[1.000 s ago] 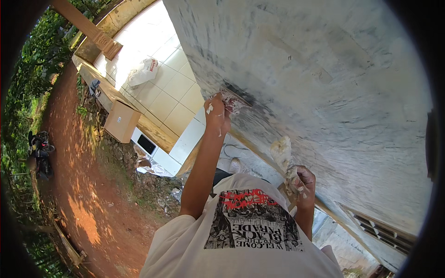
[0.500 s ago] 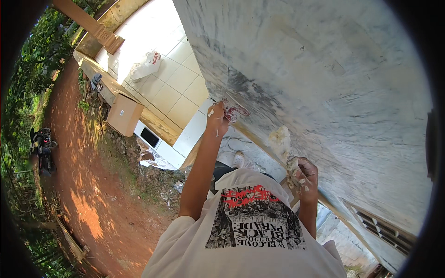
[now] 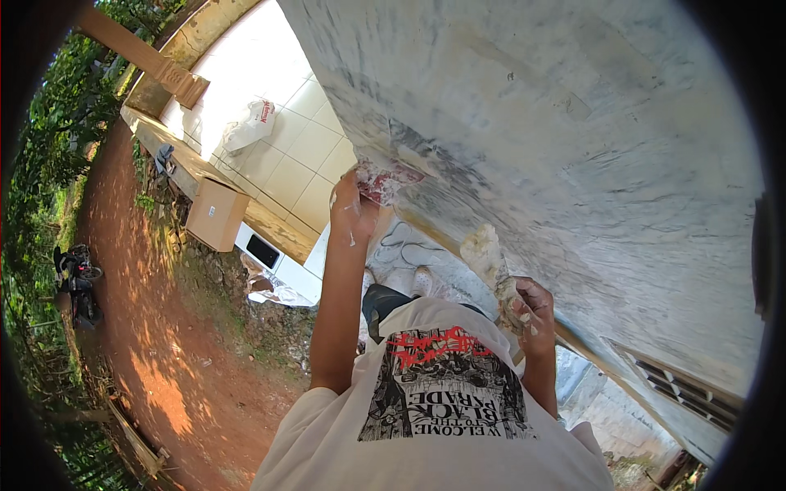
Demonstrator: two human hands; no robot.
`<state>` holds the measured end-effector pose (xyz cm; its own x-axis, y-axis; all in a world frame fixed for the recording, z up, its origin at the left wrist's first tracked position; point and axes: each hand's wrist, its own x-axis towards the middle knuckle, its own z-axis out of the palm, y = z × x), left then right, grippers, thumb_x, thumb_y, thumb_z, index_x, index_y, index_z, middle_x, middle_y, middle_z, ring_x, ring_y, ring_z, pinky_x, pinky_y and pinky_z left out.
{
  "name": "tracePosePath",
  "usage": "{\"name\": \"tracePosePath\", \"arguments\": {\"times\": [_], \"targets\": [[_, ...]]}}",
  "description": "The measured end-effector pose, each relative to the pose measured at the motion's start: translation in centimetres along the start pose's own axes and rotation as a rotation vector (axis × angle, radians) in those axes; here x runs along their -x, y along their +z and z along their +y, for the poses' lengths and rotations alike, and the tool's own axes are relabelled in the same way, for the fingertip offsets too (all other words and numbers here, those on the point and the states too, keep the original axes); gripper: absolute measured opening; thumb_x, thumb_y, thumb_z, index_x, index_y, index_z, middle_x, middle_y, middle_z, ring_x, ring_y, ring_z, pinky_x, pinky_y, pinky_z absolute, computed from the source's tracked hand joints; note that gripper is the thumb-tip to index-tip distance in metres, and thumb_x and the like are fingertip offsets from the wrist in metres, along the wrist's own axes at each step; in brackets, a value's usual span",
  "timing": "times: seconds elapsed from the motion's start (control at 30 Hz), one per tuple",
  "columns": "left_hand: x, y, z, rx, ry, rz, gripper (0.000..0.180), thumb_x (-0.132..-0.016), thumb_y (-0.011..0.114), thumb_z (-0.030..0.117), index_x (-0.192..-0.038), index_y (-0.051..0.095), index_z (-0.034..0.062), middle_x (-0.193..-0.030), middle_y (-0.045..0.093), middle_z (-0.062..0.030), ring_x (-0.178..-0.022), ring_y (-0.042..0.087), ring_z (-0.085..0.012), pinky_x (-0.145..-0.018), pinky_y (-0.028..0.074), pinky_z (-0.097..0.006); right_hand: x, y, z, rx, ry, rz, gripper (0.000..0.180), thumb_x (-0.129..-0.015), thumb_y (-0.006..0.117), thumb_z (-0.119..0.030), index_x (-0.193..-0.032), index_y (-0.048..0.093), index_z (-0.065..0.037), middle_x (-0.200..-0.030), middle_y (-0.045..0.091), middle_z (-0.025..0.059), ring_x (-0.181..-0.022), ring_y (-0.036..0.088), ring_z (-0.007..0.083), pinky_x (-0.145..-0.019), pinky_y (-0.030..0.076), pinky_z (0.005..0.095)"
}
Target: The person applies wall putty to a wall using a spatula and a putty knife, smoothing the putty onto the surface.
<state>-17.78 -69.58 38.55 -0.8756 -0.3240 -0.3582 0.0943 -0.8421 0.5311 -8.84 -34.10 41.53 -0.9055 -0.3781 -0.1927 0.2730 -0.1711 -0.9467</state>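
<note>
My left hand [image 3: 354, 204], spotted with white paste, is closed around a red spreader [image 3: 389, 182] coated with white putty. The spreader is at the lower left edge of a grey-white smeared wall [image 3: 565, 180]; I cannot tell whether its edge touches. Low on the right, my right hand [image 3: 534, 307] grips a putty-caked tool [image 3: 509, 301], its exact kind hidden by the paste. A thick cream lump of putty [image 3: 481, 250] sits on the tool's far end, near the wall. White paste marks the right fingers too.
Left of the wall lies a tiled floor with a white plastic bag [image 3: 250, 124]. A cardboard box [image 3: 216, 214] and a phone [image 3: 263, 251] rest along the ledge. A slatted vent [image 3: 675, 385] is at lower right. Farther left, a motorcycle [image 3: 78, 282] stands by the dirt path.
My left hand has shifted left with the spreader, which now shows more of its putty-covered face. My right hand keeps its grip on the tool. The whole view has shifted slightly.
</note>
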Motion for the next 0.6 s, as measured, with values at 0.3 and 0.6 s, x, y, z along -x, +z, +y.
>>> {"name": "tracePosePath", "arguments": {"times": [0.3, 0.6], "targets": [[-4.7, -2.3, -7.0, -0.012, 0.037, -0.054, 0.023, -0.090, 0.049, 0.013, -0.104, 0.058, -0.0027, -0.099, 0.065, -0.0135, -0.088, 0.063, -0.0259, -0.078, 0.053, -0.039, -0.4, 0.1, -0.4, 0.063, -0.014, -0.038, 0.051, -0.080, 0.070, -0.036, -0.112, 0.059, 0.002, -0.111, 0.058, 0.0099, -0.105, 0.058, 0.0192, -0.094, 0.044, 0.0321], [-1.3, -1.3, -0.3, 0.064, 0.079, -0.216, 0.035, -0.090, 0.055, 0.019, -0.115, 0.055, -0.0044, -0.112, 0.062, -0.0157, -0.101, 0.061, -0.0281, -0.090, 0.050, -0.041, -0.3, 0.3, -0.8, -0.001, 0.005, -0.014, 0.037, -0.083, 0.069, -0.024, -0.109, 0.059, 0.002, -0.109, 0.060, 0.0094, -0.102, 0.059, 0.0187, -0.092, 0.045, 0.0319]]}}
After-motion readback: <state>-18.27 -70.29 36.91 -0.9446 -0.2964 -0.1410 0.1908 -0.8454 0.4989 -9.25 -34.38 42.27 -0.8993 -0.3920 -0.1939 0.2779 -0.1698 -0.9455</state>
